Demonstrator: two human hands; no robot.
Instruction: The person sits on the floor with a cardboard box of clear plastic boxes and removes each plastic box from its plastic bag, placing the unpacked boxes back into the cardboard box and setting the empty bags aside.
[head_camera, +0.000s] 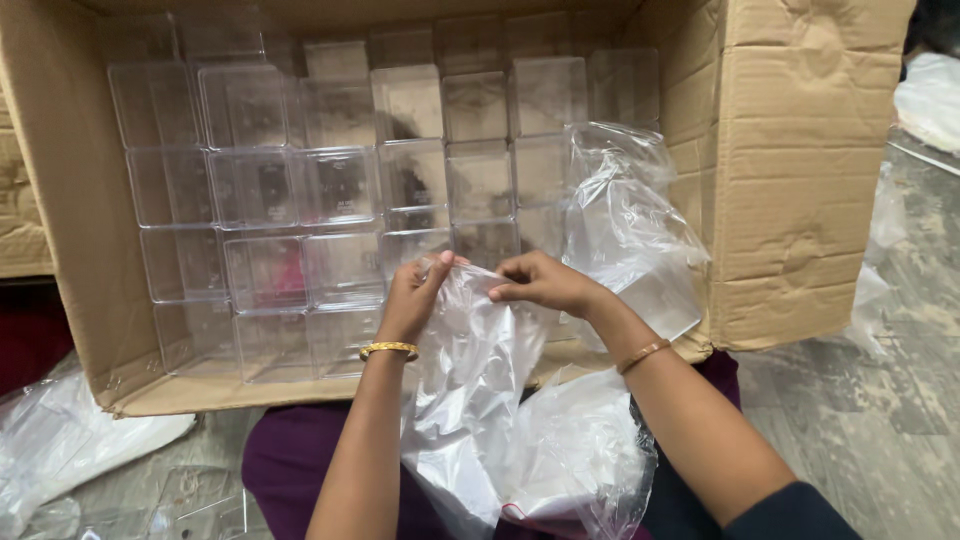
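Your left hand (412, 296) and right hand (545, 283) each pinch with closed fingers the top edge of a clear plastic bag (480, 390) hanging lengthwise down onto your lap, just before the brown cardboard box (790, 180) packed with rows of clear square containers (340, 185).

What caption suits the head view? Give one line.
Both hands, left and right, pinch a clear plastic bag before a cardboard box of clear containers.

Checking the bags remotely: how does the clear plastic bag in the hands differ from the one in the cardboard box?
The clear plastic bag in the hands hangs crumpled and pinched at its top; the bag in the cardboard box lies untouched, puffed out beside clear boxes. Both are transparent.
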